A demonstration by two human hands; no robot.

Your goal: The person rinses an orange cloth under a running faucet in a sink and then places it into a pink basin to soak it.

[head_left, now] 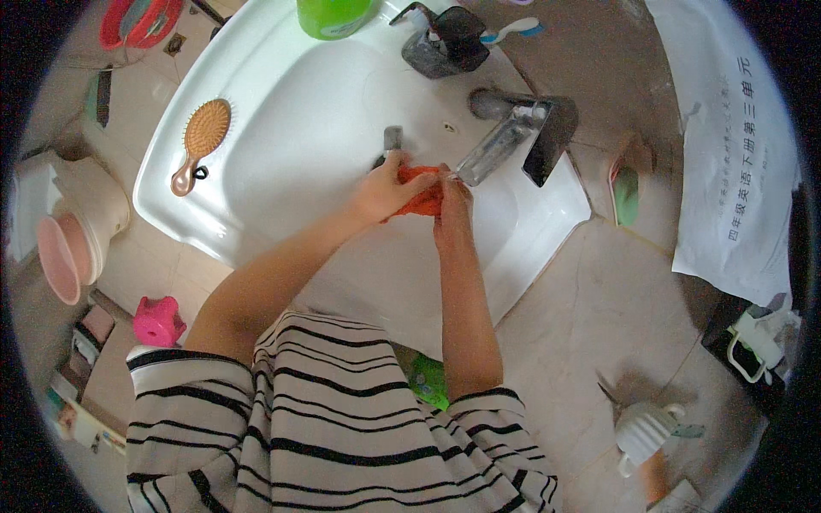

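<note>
Over the white washbasin (pixel 282 111), both my hands are closed on a bunched orange-red cloth (pixel 421 202). My left hand (pixel 385 190) grips its left side, thumb laid across the top. My right hand (pixel 455 203) pinches the right side, directly below the spout of the metal faucet (pixel 505 145); its fingertips are partly hidden. Whether water runs from the spout is hard to make out. Just beyond my left hand, a grey metal drain piece (pixel 392 137) shows in the bowl.
A brown hairbrush (pixel 203 141) lies on the basin's left rim beside a black hair tie (pixel 201 173). At the back stand a green container (pixel 332 19) and a dark holder (pixel 445 43) with a toothbrush (pixel 513 31). A printed sheet (pixel 740 171) hangs at right.
</note>
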